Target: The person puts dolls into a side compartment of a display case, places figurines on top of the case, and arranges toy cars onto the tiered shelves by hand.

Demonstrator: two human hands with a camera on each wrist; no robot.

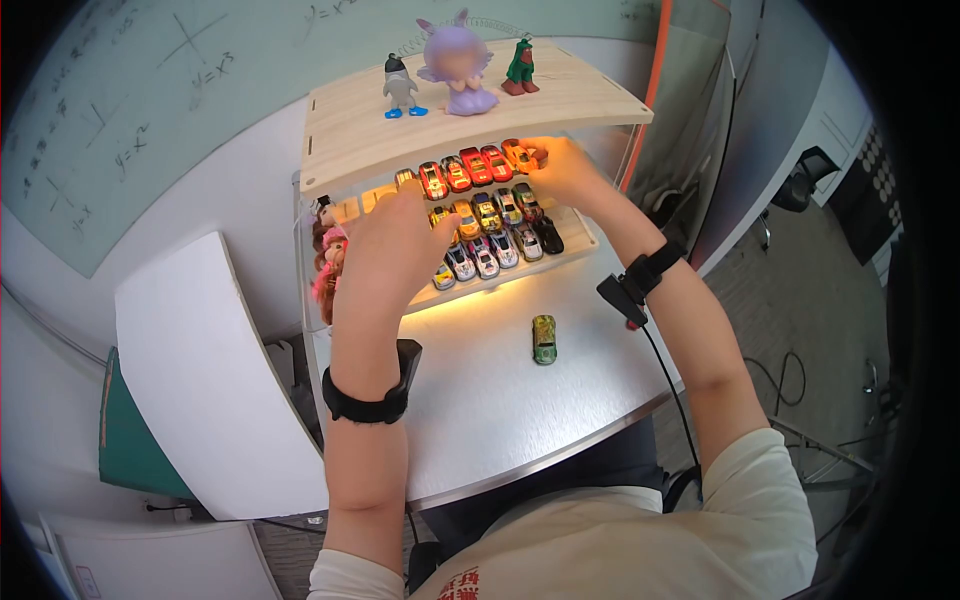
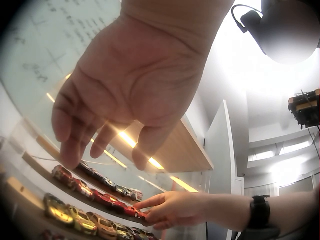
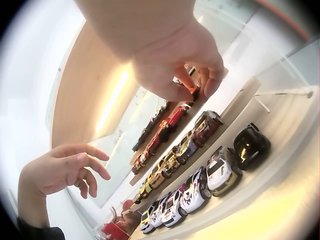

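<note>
At the right end of the upper row, my right hand (image 1: 572,176) pinches an orange toy car (image 1: 516,155) between thumb and fingers. More of its orange body (image 3: 185,78) shows under the fingers in the right wrist view. My left hand (image 1: 388,245) hovers before the left part of the shelf, its fingers loosely bent with nothing in them, as the left wrist view also shows. Beside the orange car stand red toy cars (image 1: 475,166). Lower steps carry a row of yellow and dark cars (image 1: 466,220) and a row of white cars (image 1: 485,256) ending in a black car (image 1: 548,236).
A green toy car (image 1: 543,340) stands on the metal tabletop (image 1: 470,390). Above the cars, the wooden top board (image 1: 560,85) bears a purple figure (image 1: 460,65), a penguin figure (image 1: 400,88) and a green-red figure (image 1: 521,68). Dolls (image 1: 328,262) stand at the left side.
</note>
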